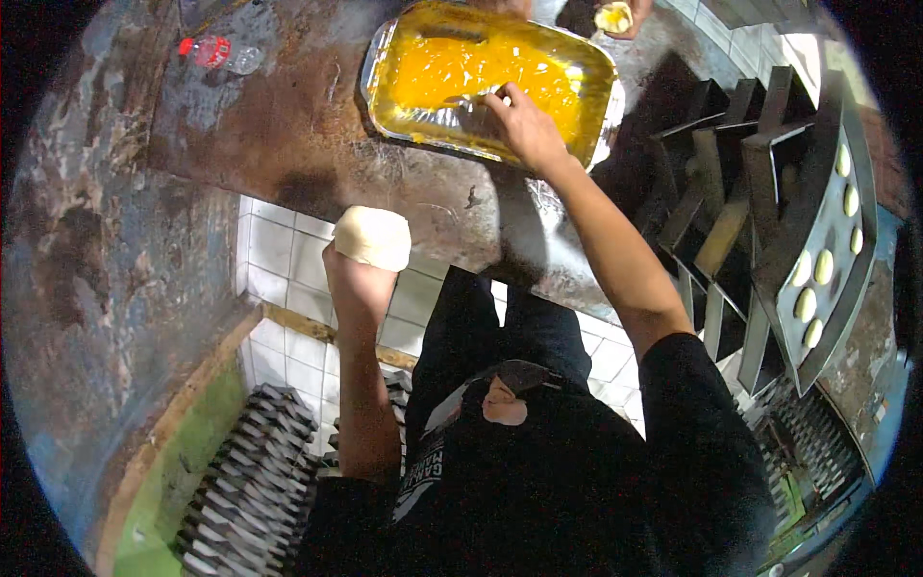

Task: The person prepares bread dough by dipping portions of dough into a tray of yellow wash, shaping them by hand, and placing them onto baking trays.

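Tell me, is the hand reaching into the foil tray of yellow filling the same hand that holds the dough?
No: the right hand reaches into the foil tray, while the left hand holds the dough.

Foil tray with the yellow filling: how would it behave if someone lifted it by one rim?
The foil tray looks thin-walled and crinkled, so it would probably flex or buckle. The yellow filling spreads across it, likely making it heavy and prone to slosh. The right hand is reaching into it.
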Motion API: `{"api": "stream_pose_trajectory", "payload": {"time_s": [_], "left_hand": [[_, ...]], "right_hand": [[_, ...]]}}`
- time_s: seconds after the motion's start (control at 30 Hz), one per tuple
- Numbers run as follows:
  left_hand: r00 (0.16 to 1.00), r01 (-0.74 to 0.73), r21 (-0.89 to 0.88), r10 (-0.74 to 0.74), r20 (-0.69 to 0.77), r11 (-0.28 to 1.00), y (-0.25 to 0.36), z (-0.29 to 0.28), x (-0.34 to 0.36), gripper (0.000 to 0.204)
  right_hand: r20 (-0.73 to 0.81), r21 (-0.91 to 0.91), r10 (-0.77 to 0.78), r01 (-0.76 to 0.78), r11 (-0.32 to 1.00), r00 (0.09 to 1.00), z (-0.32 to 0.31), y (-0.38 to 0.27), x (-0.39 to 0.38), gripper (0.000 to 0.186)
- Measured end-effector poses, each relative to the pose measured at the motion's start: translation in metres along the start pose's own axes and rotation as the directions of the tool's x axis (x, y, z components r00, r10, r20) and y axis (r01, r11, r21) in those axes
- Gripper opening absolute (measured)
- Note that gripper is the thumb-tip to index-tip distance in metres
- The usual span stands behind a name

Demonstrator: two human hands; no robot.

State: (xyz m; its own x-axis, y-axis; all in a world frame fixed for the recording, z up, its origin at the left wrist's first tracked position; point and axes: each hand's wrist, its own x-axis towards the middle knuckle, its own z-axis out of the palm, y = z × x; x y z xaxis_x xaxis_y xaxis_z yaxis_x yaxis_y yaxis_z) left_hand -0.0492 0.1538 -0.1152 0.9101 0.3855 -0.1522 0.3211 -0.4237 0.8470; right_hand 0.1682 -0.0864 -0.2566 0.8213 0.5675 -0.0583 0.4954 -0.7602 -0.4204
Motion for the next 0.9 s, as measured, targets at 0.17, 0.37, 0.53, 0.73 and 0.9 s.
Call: {"api": "stream_pose_trajectory", "payload": {"time_s": [0.17, 0.37, 0.53, 0.73, 0.9], "left_hand": [[0.998, 0.061, 0.033, -0.061, -0.012, 0.998, -0.010, -0.007, -0.003, 0.023], [0.999, 0.049, 0.008, -0.050, 0.017, 0.999, -0.008, -0.012, -0.001, 0.025], [0.989, 0.144, -0.317, -0.150, 0.006, 0.937, -0.023, -0.003, 0.007, 0.020], [0.992, -0.123, 0.135, 0.123, 0.011, 0.983, -0.009, 0.012, 0.024, 0.018], [0.977, -0.177, -0.021, 0.178, 0.118, 0.984, 0.048, 0.033, 0.027, 0.030]], "right_hand": [[0.035, -0.058, -0.070, 0.072, 0.996, 0.997, 0.012, 0.007, 0.014, 0.045], [0.082, -0.144, -0.127, 0.138, 0.980, 0.989, 0.015, 0.008, 0.017, 0.047], [0.296, 0.177, -0.080, 0.027, 0.984, 0.952, 0.008, 0.025, 0.022, 0.025], [0.373, 0.671, -0.109, -0.187, 0.718, 0.922, -0.052, -0.004, -0.025, 0.024], [-0.056, 0.635, -0.067, 0.087, 0.767, 0.996, -0.142, -0.100, -0.102, 0.020]]}}
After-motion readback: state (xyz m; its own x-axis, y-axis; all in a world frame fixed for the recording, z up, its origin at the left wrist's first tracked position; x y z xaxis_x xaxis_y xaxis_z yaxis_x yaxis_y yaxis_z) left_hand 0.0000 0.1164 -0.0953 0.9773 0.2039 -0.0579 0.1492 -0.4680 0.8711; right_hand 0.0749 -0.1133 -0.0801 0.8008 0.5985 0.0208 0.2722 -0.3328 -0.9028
